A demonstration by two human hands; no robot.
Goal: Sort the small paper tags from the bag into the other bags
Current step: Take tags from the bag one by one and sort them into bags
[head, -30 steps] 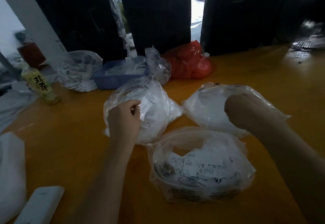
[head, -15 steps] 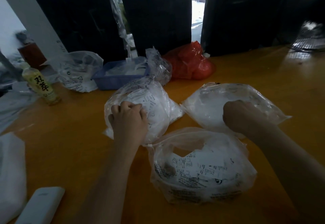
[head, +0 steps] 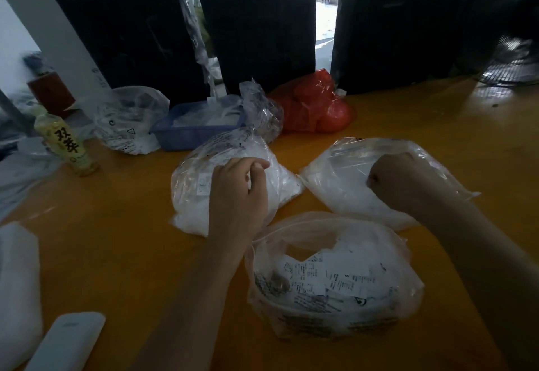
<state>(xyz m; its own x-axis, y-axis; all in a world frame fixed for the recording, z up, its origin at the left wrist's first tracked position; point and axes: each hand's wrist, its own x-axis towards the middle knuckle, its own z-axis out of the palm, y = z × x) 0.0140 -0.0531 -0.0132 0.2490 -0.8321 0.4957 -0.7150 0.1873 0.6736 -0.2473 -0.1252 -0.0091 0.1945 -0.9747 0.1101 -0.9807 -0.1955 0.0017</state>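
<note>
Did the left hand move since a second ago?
Yes. The left hand turned and slid a little right across the left bag, toward the right bag.

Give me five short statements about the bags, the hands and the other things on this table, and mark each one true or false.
1. The left hand rests over the left clear bag. True.
2. The near bag holds printed paper tags. True.
3. The red bag lies nearest the person. False: it lies at the far side of the table, against the black panels.
4. The bottle lies on its side. False: it stands upright at the left.
5. The right hand is flat on the bare table. False: its fingers are curled, over the right clear bag.
</note>
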